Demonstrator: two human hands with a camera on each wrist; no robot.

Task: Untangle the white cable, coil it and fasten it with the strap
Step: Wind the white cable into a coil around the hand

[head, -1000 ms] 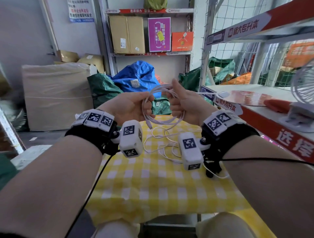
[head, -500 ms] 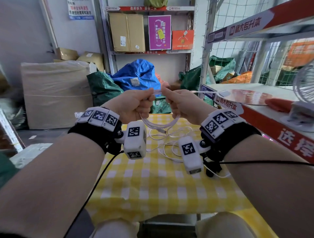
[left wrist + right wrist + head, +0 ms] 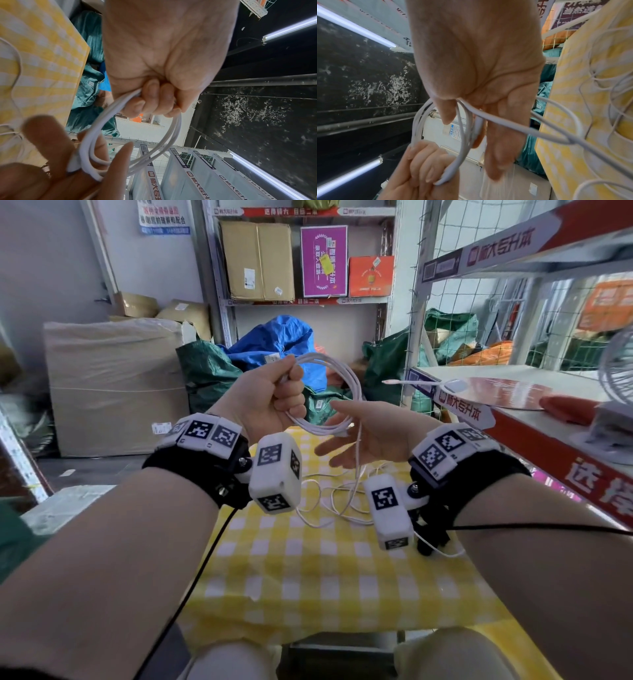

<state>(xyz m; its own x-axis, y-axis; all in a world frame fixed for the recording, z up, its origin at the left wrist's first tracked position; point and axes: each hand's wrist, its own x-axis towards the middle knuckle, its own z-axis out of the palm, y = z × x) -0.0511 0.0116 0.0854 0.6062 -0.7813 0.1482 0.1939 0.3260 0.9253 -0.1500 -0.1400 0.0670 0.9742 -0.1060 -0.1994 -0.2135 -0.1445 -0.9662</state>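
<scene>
The white cable (image 3: 346, 374) forms a few loops in the air above the far edge of the table. My left hand (image 3: 286, 397) grips those loops in a fist, as the left wrist view (image 3: 154, 102) shows from close. My right hand (image 3: 346, 436) is just right of and below it, palm up and fingers straight. The loops' lower side lies across its fingers (image 3: 118, 159) and passes between thumb and palm (image 3: 471, 108). From there the cable drops to a loose tangle (image 3: 337, 501) on the cloth. I cannot make out a strap.
The table carries a yellow checked cloth (image 3: 308, 577). A metal shelf (image 3: 548, 446) with a red disc (image 3: 503, 392) and a small fan (image 3: 616, 392) stands close on the right. Blue and green bags (image 3: 274, 340) and cardboard boxes lie beyond the table.
Both hands were pinching the cable close together. My right hand has let go, opened and dropped lower, while my left hand has lifted the loops higher.
</scene>
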